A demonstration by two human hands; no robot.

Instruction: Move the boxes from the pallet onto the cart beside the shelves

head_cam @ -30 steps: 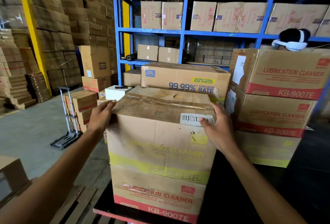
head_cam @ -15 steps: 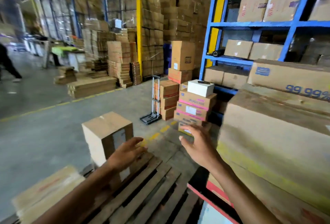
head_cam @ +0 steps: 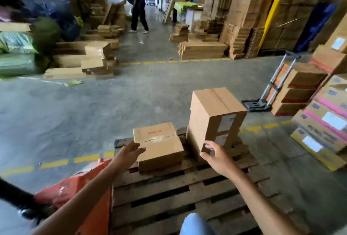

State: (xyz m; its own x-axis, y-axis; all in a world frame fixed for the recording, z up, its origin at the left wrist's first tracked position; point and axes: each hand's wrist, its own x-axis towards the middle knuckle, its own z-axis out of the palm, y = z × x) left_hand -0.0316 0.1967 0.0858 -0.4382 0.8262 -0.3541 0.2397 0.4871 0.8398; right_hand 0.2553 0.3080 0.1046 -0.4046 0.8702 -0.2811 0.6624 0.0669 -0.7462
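Low box [head_cam: 158, 145] just beyond left fingers [head_cam: 138, 147]

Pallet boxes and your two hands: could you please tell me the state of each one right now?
Low box: taped shut, flat on the pallet.
Tall stack: two boxes, upright, on the pallet's far right corner.
Left hand: open, fingers at the low box's left edge.
Right hand: open, reaching between the boxes, holding nothing.

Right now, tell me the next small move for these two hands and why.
Probably close both hands on the low box: the left hand already reaches its left edge, the right hand hovers open between it and the tall box, holding nothing.
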